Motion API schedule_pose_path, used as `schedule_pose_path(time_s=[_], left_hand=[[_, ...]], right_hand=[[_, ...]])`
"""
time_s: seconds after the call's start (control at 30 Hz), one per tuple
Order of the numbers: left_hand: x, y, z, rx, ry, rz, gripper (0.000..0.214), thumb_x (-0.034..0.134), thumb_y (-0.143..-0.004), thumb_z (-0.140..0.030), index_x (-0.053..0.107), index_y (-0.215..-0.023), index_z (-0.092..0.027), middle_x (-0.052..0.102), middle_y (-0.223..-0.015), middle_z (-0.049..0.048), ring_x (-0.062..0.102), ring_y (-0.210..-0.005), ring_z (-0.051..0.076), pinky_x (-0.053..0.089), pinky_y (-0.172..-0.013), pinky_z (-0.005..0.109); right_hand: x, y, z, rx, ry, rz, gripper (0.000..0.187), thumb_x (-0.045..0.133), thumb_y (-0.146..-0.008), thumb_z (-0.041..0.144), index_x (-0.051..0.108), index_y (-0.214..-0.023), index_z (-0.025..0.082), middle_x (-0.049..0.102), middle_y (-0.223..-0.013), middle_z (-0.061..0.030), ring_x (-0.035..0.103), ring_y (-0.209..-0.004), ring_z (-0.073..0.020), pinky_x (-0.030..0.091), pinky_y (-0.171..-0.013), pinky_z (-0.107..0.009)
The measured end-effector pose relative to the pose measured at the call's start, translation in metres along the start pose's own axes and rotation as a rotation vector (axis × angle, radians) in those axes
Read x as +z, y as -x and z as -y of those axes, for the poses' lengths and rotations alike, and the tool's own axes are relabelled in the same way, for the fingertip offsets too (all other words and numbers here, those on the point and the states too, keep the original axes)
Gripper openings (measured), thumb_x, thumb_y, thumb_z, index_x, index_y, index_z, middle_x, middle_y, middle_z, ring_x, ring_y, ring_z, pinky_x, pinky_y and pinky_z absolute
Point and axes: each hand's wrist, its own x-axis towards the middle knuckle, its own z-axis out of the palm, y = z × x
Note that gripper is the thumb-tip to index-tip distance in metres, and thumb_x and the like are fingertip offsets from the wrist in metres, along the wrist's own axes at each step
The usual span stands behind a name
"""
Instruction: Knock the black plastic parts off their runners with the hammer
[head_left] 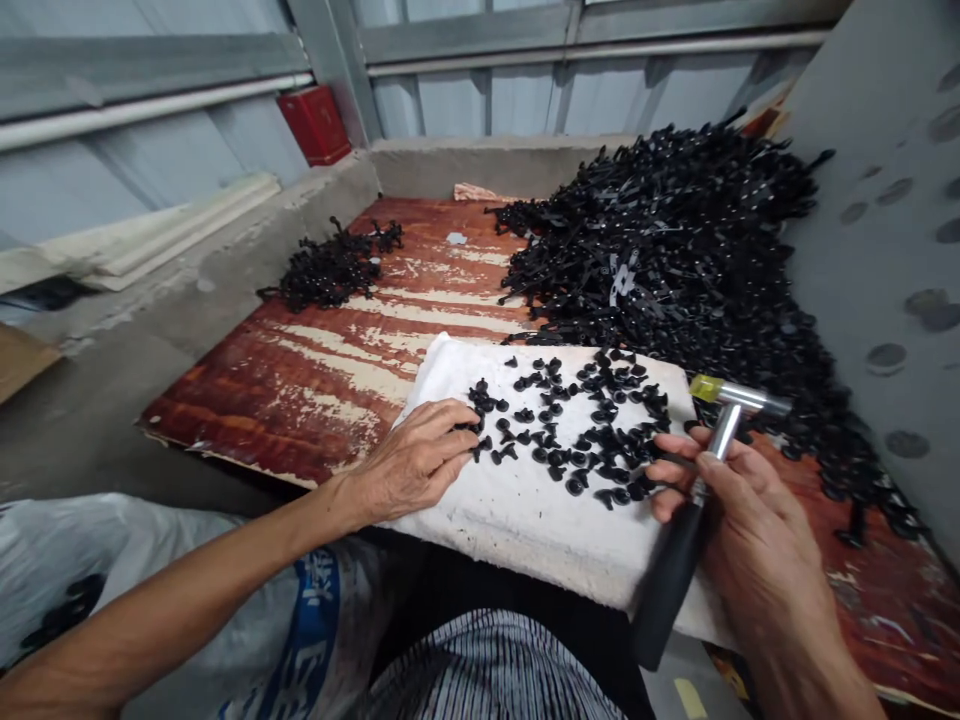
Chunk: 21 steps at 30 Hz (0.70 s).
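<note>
Small black knob-like parts (577,459) with round heads lie scattered over a white cloth-covered pad (480,520). At the left side of this spread is my left hand (427,455), its fingers bent together with a small black part (474,422) at their tips. My right hand (757,510) holds a hammer (724,440) between thumb and palm. The hammer has a metal head, a yellow face and a black grip that slants down towards me. The curled fingertips of that hand reach the black parts at the pad's right side.
A large heap of black parts (660,240) fills the back right of the worn red-brown board (337,360). A smaller pile (334,265) lies at its left. A grey panel (885,250) borders the right. White plastic bags (187,560) stand at lower left.
</note>
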Motion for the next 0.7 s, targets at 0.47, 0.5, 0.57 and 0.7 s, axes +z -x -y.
schedule_pose_path(time_s=[0.47, 0.5, 0.57, 0.7], left_hand=[[-0.002, -0.028, 0.007, -0.111, 0.008, 0.115, 0.025, 0.040, -0.094, -0.022, 0.062, -0.105, -0.015, 0.063, -0.112, 0.0119, 0.054, -0.109, 0.021, 0.044, -0.097, 0.042], [0.000, -0.036, 0.010, -0.115, -0.002, 0.147, 0.027, 0.038, -0.095, -0.022, 0.062, -0.106, -0.015, 0.063, -0.112, 0.0121, 0.054, -0.109, 0.021, 0.043, -0.098, 0.043], [0.001, -0.048, 0.015, -0.120, -0.019, 0.189, 0.029, 0.037, -0.095, -0.024, 0.061, -0.108, -0.015, 0.062, -0.113, 0.0121, 0.053, -0.109, 0.022, 0.042, -0.099, 0.044], [-0.003, -0.050, 0.019, -0.156, 0.020, 0.153, 0.030, 0.038, -0.096, -0.028, 0.058, -0.115, -0.017, 0.059, -0.119, 0.0118, 0.052, -0.115, 0.021, 0.042, -0.100, 0.042]], right_hand=[[0.001, 0.003, 0.004, 0.055, -0.108, -0.004, 0.041, 0.084, -0.050, 0.023, 0.063, -0.085, 0.018, 0.068, -0.079, -0.0031, 0.059, -0.052, -0.0139, 0.049, -0.035, -0.022], [0.001, 0.003, 0.005, 0.062, -0.112, 0.000, 0.041, 0.085, -0.050, 0.023, 0.062, -0.085, 0.018, 0.068, -0.079, -0.0030, 0.059, -0.052, -0.0136, 0.048, -0.035, -0.022], [0.000, 0.004, 0.006, 0.069, -0.115, 0.002, 0.042, 0.085, -0.050, 0.023, 0.062, -0.085, 0.018, 0.068, -0.079, -0.0029, 0.058, -0.052, -0.0130, 0.048, -0.036, -0.021], [-0.001, 0.007, 0.008, 0.082, -0.130, 0.008, 0.044, 0.085, -0.050, 0.025, 0.061, -0.086, 0.018, 0.068, -0.078, -0.0031, 0.058, -0.051, -0.0128, 0.048, -0.037, -0.022]])
